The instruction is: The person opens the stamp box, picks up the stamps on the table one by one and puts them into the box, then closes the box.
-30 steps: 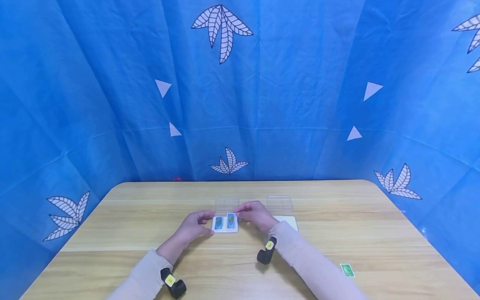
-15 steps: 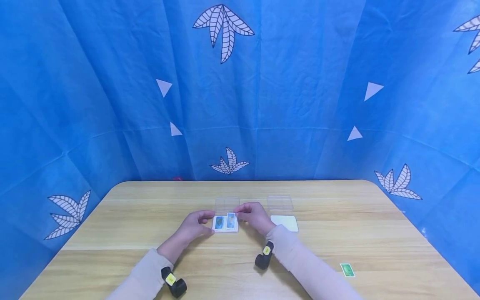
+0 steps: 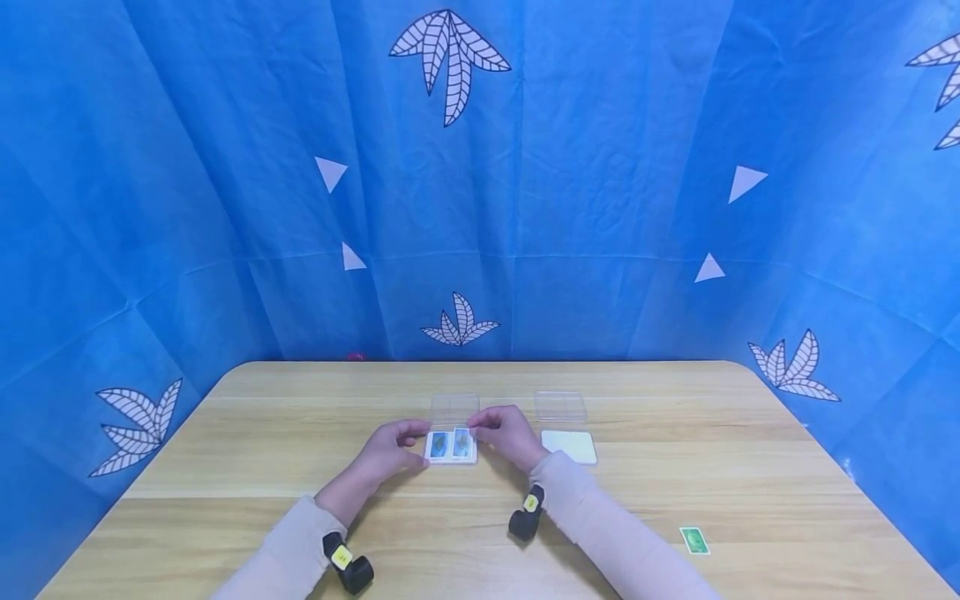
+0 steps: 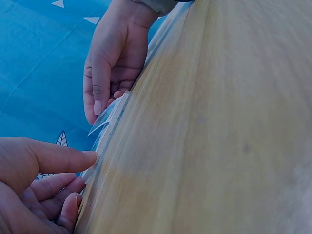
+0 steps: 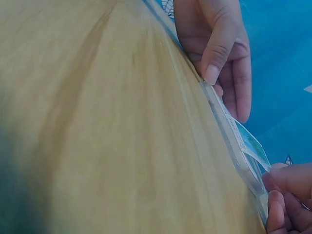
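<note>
A shallow clear-walled plastic case (image 3: pixel 450 462) lies on the table, holding two blue-faced cards side by side. At its left side, my left hand (image 3: pixel 386 454) holds it, thumb at the near corner and fingers toward the far one. My right hand (image 3: pixel 510 435) pinches the right card (image 3: pixel 462 442) at its far right corner between thumb and fingers. That card (image 5: pixel 253 144) tilts up from the case in the right wrist view, its pinched corner raised. The left card (image 3: pixel 438 445) lies flat inside.
Behind the case lies a clear lid (image 3: pixel 454 407). To the right are a second case, white inside (image 3: pixel 568 447), and another clear lid (image 3: pixel 560 406). A small green card (image 3: pixel 694 540) lies at the front right. Blue cloth (image 3: pixel 600 317) hangs behind the table (image 3: pixel 300 408).
My right wrist has shifted slightly left and toward me, uncovering the white-filled case. The right card has tilted a little, its pinched corner slightly lower. My left hand stays at the case.
</note>
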The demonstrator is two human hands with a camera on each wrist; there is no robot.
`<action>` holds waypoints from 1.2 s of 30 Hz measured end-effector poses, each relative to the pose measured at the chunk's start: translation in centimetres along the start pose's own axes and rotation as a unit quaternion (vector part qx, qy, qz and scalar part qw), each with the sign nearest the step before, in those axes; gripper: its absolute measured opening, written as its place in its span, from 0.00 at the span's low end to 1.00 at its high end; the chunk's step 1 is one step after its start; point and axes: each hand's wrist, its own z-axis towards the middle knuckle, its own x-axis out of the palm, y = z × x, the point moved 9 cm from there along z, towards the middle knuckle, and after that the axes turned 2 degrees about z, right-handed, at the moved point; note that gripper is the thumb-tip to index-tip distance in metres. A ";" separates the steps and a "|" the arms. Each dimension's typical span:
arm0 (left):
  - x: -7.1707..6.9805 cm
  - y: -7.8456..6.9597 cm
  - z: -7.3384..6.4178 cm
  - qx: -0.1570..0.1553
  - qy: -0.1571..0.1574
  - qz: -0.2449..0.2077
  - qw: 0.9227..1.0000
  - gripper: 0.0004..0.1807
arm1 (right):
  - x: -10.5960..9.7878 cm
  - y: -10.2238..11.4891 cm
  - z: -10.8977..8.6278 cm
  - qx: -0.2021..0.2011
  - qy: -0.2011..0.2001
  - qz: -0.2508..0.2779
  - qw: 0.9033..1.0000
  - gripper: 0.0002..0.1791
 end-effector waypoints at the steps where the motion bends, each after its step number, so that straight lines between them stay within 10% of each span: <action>1: 0.0 0.0 0.0 0.000 0.000 0.000 1.000 0.32 | 0.0 0.0 0.0 0.000 0.000 -0.005 1.000 0.08; 36: 0.1 0.3 0.2 0.001 -0.005 0.003 1.000 0.32 | -0.2 0.0 -0.2 -0.003 0.016 0.003 1.000 0.10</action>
